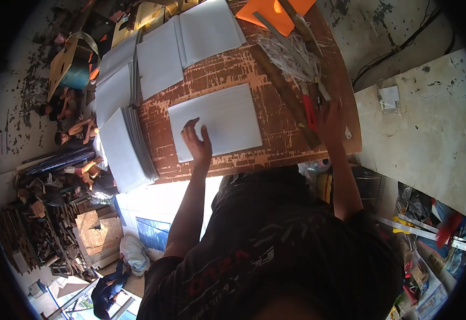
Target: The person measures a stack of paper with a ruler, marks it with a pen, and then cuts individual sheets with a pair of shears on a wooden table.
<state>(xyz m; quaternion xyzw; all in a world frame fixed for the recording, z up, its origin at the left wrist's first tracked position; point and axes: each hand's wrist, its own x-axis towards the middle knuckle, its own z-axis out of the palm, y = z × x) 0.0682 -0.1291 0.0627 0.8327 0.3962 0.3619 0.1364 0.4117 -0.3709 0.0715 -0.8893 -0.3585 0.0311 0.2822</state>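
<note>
A white sheet or thin stack of paper [227, 114] lies on the worn brown tabletop [211, 72] in front of me. My left hand [196, 143] is over its near left part, thumb and fingers apart, with nothing held; the fingertips look close to the paper, but contact is unclear. At the table's right side, my right hand [330, 124] is beside a flat red object [309, 112]. A short pale strip [324, 92] shows just beyond its fingers. Those fingers are dim, and whether they grip anything is hidden.
Stacks of white sheets [126, 149] line the left side, with more sheets [211, 32] at the far edge. Brown bars [286, 90], shredded paper strips [291, 56] and an orange sheet [267, 13] lie on the right. Several people sit at far left; a pale board [419, 128] stands right.
</note>
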